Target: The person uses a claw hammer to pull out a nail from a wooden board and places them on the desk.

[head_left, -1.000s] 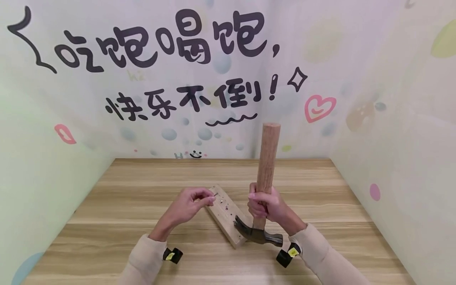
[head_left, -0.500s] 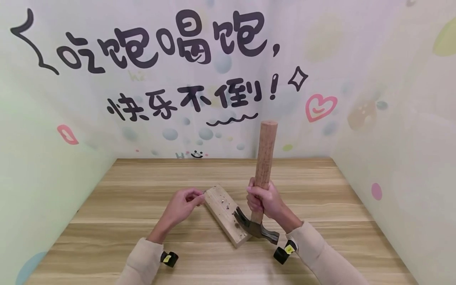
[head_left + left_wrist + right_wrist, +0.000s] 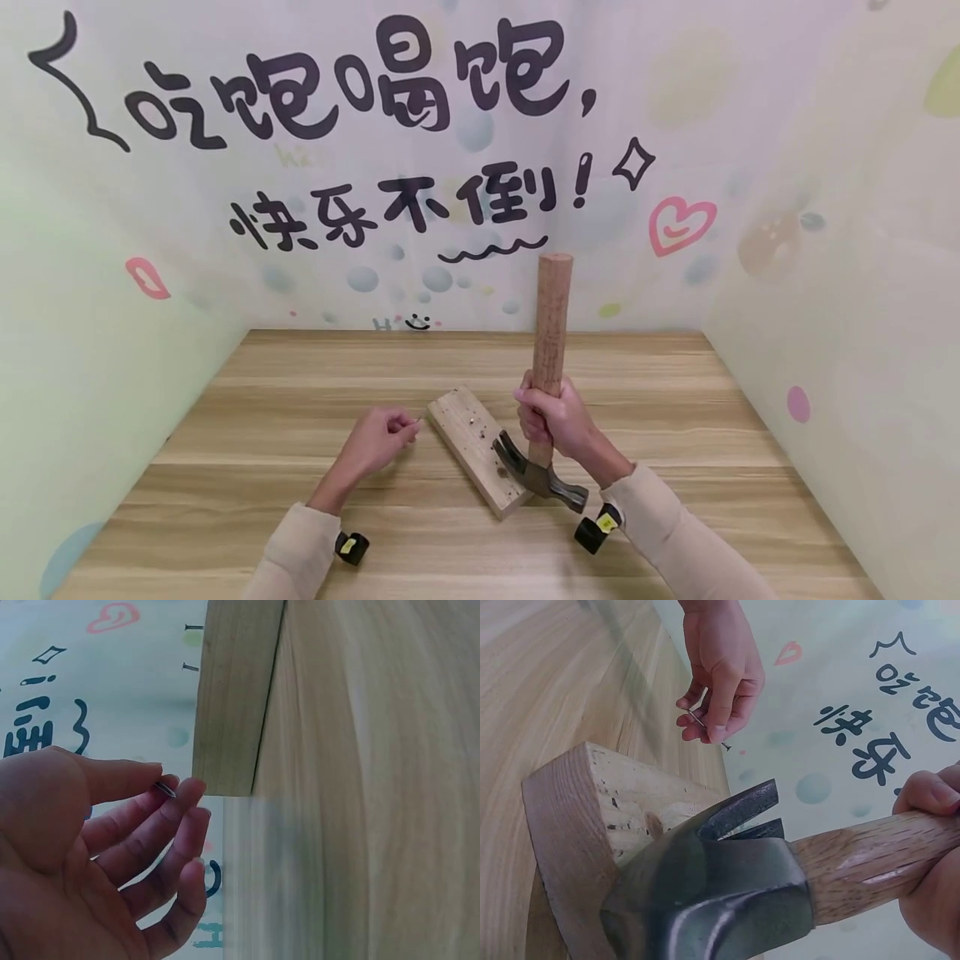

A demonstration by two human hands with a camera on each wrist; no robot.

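In the head view my left hand (image 3: 381, 437) is just left of a wooden block (image 3: 468, 446), apart from it. Its thumb and fingertips pinch a small nail (image 3: 166, 790), whose pointed end shows in the left wrist view. My right hand (image 3: 558, 421) grips a claw hammer (image 3: 552, 321) by the handle close to the head. The handle stands upright and the steel hammer head (image 3: 712, 900) hangs down beside the block's near right end, its claw toward the block. Two nails (image 3: 192, 628) stick out of the block's face in the left wrist view.
The block lies slantwise on a wood-grained table (image 3: 315, 383), with dark holes and marks on its top. A printed cloth wall (image 3: 360, 275) closes off the back and both sides. Each wrist carries a small black camera (image 3: 352, 547).
My left hand has drawn back with the nail, from over the block's far end to the left of it. The hammer in my right hand has shifted slightly left.
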